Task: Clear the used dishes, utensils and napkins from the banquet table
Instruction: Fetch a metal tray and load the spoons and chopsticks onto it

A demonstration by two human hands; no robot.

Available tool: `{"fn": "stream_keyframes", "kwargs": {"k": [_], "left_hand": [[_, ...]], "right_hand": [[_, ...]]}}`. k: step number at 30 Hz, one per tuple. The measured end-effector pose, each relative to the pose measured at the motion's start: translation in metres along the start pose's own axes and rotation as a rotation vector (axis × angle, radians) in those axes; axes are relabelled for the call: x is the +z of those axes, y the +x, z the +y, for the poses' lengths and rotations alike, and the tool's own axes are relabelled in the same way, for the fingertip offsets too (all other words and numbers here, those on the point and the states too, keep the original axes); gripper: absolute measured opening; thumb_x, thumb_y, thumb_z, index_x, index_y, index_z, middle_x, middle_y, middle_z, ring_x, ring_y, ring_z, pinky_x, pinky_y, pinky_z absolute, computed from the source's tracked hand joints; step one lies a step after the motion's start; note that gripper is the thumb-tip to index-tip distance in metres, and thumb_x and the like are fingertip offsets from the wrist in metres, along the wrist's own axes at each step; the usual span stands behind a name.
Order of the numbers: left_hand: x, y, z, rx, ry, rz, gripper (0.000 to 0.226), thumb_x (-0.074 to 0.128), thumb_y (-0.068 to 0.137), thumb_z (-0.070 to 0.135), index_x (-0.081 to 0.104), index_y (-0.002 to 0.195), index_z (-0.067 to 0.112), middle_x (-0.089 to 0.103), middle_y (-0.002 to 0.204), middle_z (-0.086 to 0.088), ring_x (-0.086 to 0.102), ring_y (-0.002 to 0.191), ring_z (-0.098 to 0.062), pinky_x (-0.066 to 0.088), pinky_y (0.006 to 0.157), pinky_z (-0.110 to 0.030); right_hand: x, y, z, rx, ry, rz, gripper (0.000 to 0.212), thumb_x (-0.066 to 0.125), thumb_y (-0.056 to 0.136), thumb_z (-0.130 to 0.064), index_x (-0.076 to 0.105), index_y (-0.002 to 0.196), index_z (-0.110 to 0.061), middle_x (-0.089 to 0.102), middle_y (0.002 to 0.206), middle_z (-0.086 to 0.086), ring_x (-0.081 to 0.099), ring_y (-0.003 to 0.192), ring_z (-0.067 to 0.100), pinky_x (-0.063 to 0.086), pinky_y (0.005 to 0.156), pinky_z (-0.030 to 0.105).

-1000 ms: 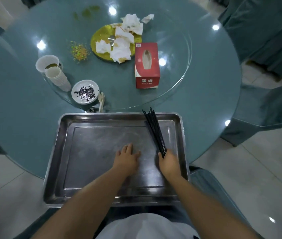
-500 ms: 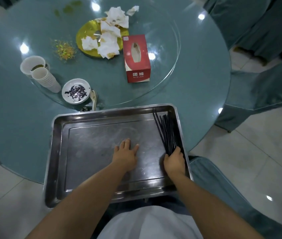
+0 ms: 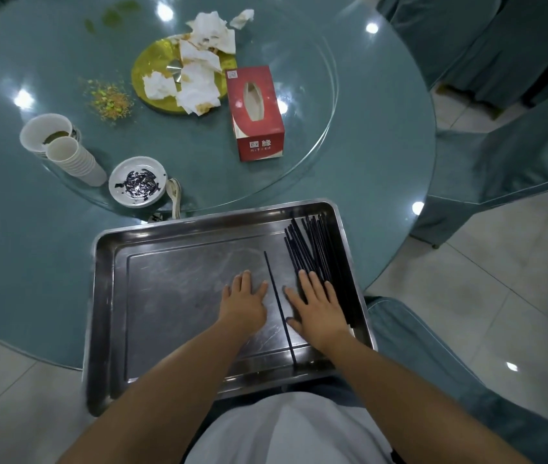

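Observation:
A steel tray [image 3: 165,296] overhangs the near edge of the round glass table. Several black chopsticks [image 3: 312,249] lie fanned along the tray's right side, and one single chopstick [image 3: 277,303] lies apart between my hands. My right hand [image 3: 316,306] rests flat with straight fingers on the near ends of the chopsticks. My left hand [image 3: 244,301] lies flat on the tray floor and holds nothing. On the glass turntable sit a small white dish [image 3: 137,185] with dark residue, a spoon [image 3: 173,195], stacked paper cups [image 3: 71,159], and crumpled napkins [image 3: 199,75] on a yellow plate [image 3: 147,67].
A red tissue box [image 3: 255,112] stands on the turntable right of the plate. Food crumbs [image 3: 108,102] are scattered left of it. Teal-covered chairs [image 3: 506,162] stand at the right, and one is close behind the tray's right corner.
My right hand has let go of the chopstick bundle and opened flat on it; the chopsticks have spread along the tray's right side, one rolling free toward the middle. My left hand stays put.

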State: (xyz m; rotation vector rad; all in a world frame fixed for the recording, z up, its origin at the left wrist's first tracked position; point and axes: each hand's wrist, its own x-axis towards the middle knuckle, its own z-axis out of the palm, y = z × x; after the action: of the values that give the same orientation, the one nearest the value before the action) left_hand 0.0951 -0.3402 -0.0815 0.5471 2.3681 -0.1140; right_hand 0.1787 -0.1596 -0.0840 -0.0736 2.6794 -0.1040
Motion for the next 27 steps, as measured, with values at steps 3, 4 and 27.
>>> {"fn": "stream_keyframes", "kwargs": {"k": [3,4,27], "left_hand": [[0.000,0.001,-0.001,0.003,-0.008,0.016,0.061,0.031,0.100,0.046,0.006,0.155,0.038,-0.013,0.163,-0.012,-0.010,0.150,-0.035,0.002,0.120,-0.053],[0.000,0.001,-0.001,0.004,-0.011,0.019,0.061,0.033,0.100,0.045,0.007,0.155,0.039,-0.012,0.164,-0.012,-0.009,0.150,-0.035,0.003,0.120,-0.053],[0.000,-0.009,0.015,0.165,-0.054,0.162,0.061,0.039,0.100,0.033,0.017,0.155,0.021,0.001,0.164,-0.008,-0.001,0.151,-0.030,0.007,0.123,-0.047]], "right_hand": [[0.010,0.003,-0.008,-0.190,-0.101,0.010,0.064,0.043,0.097,-0.055,0.017,0.151,-0.032,-0.020,0.162,0.010,-0.021,0.148,0.031,-0.001,0.120,0.056],[0.012,0.003,-0.010,-0.233,-0.117,0.009,0.061,0.042,0.097,-0.053,0.021,0.150,-0.030,-0.014,0.163,0.011,-0.016,0.149,0.032,0.001,0.120,0.055],[0.004,-0.031,0.066,-0.387,-0.189,-0.174,0.075,0.048,0.092,-0.058,0.015,0.154,-0.033,-0.019,0.163,0.002,-0.018,0.150,0.022,-0.004,0.122,0.046]]}}
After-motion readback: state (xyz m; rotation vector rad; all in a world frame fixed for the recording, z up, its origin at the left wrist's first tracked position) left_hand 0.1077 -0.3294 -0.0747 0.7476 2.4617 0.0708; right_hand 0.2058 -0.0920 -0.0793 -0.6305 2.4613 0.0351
